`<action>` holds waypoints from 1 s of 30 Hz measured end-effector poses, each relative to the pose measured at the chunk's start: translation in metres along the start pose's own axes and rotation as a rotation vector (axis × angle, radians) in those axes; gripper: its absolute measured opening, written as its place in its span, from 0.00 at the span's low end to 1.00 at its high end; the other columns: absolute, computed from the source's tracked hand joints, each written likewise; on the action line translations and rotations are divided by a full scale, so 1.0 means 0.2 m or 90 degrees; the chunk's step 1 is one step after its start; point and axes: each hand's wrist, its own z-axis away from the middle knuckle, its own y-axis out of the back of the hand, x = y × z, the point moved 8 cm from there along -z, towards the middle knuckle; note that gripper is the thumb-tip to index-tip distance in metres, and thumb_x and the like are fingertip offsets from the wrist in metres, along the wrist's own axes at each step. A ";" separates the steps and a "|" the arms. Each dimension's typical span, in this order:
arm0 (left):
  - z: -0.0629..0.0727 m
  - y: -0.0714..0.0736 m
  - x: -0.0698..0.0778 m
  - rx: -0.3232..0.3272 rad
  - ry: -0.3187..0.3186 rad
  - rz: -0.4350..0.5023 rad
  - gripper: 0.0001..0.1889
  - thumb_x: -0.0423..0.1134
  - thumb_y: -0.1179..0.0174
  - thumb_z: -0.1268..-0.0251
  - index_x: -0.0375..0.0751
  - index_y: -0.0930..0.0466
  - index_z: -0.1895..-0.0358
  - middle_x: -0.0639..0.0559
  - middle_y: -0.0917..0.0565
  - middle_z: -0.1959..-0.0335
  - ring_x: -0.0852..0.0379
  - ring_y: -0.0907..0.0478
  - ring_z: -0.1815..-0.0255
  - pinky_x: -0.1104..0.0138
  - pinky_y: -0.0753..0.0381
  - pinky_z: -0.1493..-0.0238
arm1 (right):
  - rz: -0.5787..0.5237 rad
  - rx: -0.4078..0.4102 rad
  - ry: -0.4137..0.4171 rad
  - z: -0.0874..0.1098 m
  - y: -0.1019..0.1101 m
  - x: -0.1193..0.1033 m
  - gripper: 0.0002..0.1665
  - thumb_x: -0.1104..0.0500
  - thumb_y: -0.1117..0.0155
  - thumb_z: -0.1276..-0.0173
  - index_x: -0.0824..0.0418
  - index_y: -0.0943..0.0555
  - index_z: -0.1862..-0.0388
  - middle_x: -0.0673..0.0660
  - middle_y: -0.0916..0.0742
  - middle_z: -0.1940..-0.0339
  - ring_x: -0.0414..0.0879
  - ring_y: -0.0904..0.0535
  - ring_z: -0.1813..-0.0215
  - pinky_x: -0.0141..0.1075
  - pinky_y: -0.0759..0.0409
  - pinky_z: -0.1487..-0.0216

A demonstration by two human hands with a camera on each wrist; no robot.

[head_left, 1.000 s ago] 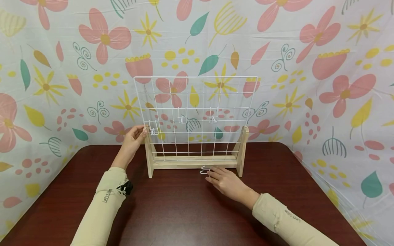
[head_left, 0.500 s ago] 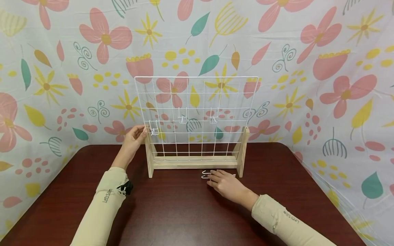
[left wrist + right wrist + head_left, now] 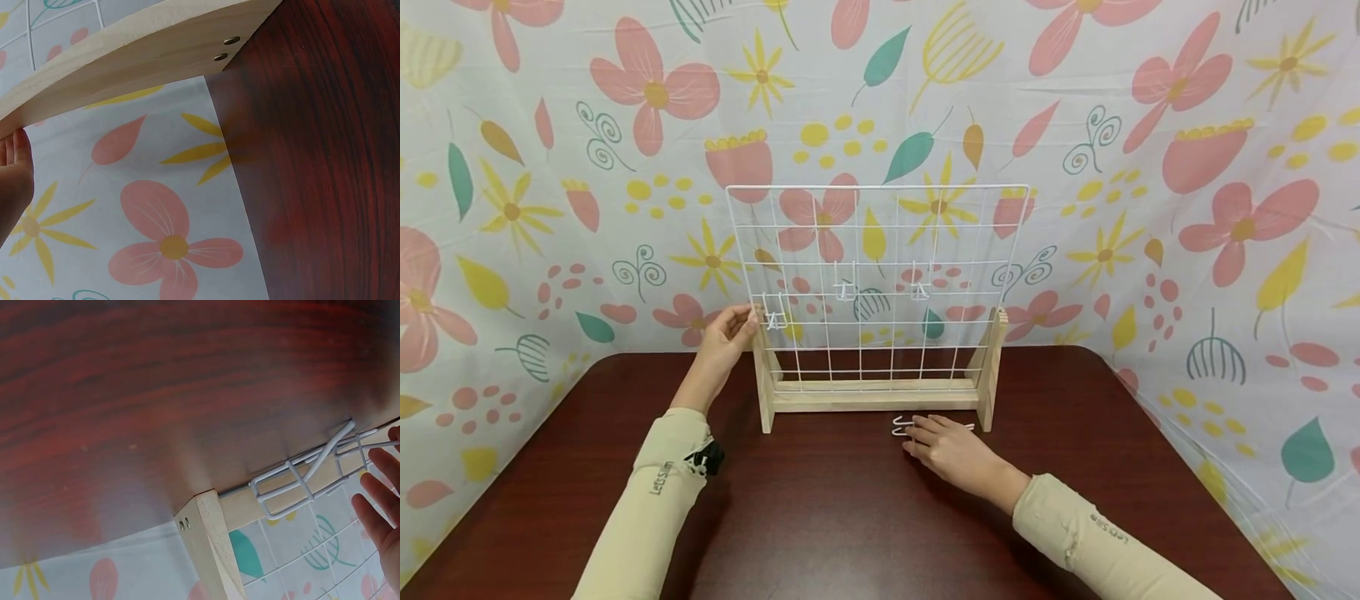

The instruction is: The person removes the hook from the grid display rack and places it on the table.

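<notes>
A white wire grid panel (image 3: 880, 187) stands upright in a wooden stand (image 3: 872, 403). My left hand (image 3: 730, 327) pinches the top of the stand's left upright (image 3: 765, 392); in the left wrist view its fingertips (image 3: 22, 142) meet the wood's edge. A white wire hook (image 3: 901, 432) lies on the table before the stand's right half. My right hand (image 3: 951, 450) reaches over its middle, hiding that part, while both ends show. Close up, the hook's wire frame (image 3: 300, 481) runs toward my fairly straight, spread fingers (image 3: 375, 515), passing between thumb and forefinger.
Three white wire hooks hang on the grid: one at the left edge (image 3: 774, 320), one near the middle (image 3: 846, 291) and one right of it (image 3: 920, 291). The dark red table (image 3: 820, 517) ends at a floral cloth backdrop (image 3: 1150, 317).
Between one second and half a second ago, my right hand and the hook shifted slightly toward me and right, and the hook's right end came into view. Since then both stay put. My left hand keeps still.
</notes>
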 end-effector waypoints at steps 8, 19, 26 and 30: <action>-0.01 0.00 0.00 0.002 -0.003 0.000 0.22 0.35 0.51 0.25 0.23 0.38 0.37 0.46 0.29 0.46 0.68 0.30 0.50 0.79 0.30 0.47 | -0.003 0.021 0.002 0.00 0.00 -0.01 0.13 0.54 0.31 0.39 0.56 0.13 0.56 0.55 0.13 0.55 0.50 0.18 0.47 0.42 0.20 0.48; 0.00 0.00 0.00 0.000 -0.001 -0.001 0.22 0.35 0.51 0.25 0.23 0.38 0.36 0.40 0.30 0.43 0.68 0.30 0.50 0.79 0.30 0.48 | -0.044 0.022 -0.007 0.01 0.01 -0.02 0.14 0.54 0.29 0.39 0.57 0.13 0.56 0.56 0.13 0.53 0.53 0.19 0.46 0.44 0.21 0.47; 0.00 0.00 0.00 0.002 0.000 0.000 0.22 0.35 0.51 0.25 0.23 0.38 0.36 0.44 0.29 0.45 0.68 0.30 0.49 0.79 0.30 0.47 | -0.048 0.017 -0.005 0.01 0.00 -0.02 0.14 0.52 0.30 0.38 0.56 0.13 0.56 0.55 0.14 0.52 0.52 0.19 0.45 0.45 0.21 0.46; 0.00 0.00 -0.01 0.003 -0.001 0.003 0.22 0.35 0.51 0.25 0.23 0.38 0.37 0.42 0.30 0.44 0.68 0.30 0.49 0.79 0.31 0.46 | -0.041 0.006 0.002 0.01 -0.01 -0.03 0.14 0.50 0.31 0.38 0.54 0.13 0.56 0.54 0.14 0.52 0.52 0.20 0.43 0.45 0.22 0.45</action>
